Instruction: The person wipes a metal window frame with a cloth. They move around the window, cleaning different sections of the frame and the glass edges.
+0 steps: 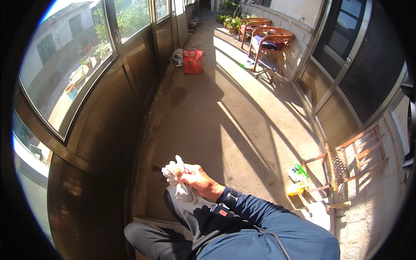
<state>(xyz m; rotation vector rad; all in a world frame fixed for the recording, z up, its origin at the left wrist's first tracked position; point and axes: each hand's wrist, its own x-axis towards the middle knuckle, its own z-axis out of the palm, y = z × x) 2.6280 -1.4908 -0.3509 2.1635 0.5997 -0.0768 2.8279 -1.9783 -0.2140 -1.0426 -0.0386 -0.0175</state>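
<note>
My right hand [199, 181] is closed around a bunched pair of white fabric work gloves [185, 191]. The glove fingers stick up beyond my fist, and the cuffs hang below it over my bent knee. On the right wrist, at the end of a blue sleeve, sits a watch [231, 197]. A small black device [221, 211] with a reddish screen lies by my lap, close to a dark cable [276, 242]. My left hand is out of view.
A red bag [192, 61] stands on the concrete floor [195, 123] ahead. Wicker armchairs [272, 35] and potted plants [232, 23] line the far right wall. Green-white [297, 173] and yellow [295, 188] packets lie by a wooden chair [331, 167] at right. Glazed panels [107, 107] run along the left.
</note>
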